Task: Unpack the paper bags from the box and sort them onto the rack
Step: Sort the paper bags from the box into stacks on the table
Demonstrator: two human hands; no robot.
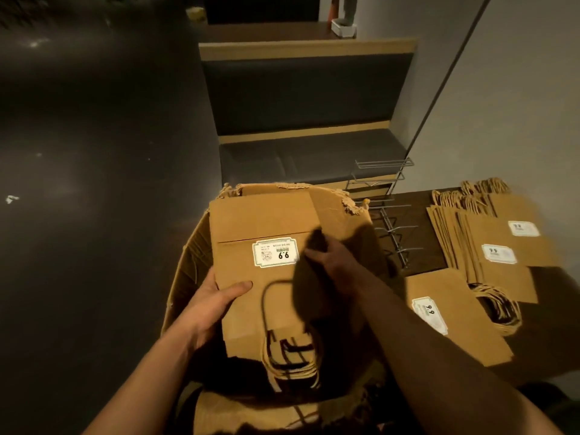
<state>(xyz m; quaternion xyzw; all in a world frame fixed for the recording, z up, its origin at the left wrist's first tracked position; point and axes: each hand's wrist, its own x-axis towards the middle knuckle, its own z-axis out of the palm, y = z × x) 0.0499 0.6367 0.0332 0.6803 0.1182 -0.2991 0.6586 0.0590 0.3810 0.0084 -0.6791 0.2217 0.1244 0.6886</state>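
Observation:
A stack of brown paper bags (260, 221) with a white "9.9" label lies over the open cardboard box (188, 262), twine handles hanging toward me. My left hand (216, 299) grips the stack's left edge, thumb on top. My right hand (332, 265) holds the stack's right side, fingers curled at its edge, in shadow. A wire rack (392, 227) stands on the dark table just right of the box. More labelled bags (489, 243) lie fanned on the table, and one bag (445, 312) lies nearer me.
A dark padded bench (307, 152) with wood trim stands behind the box and table. Dark floor (94, 183) spreads to the left. A grey wall (518, 105) rises on the right. The box's torn flaps (348, 202) stick up beside the rack.

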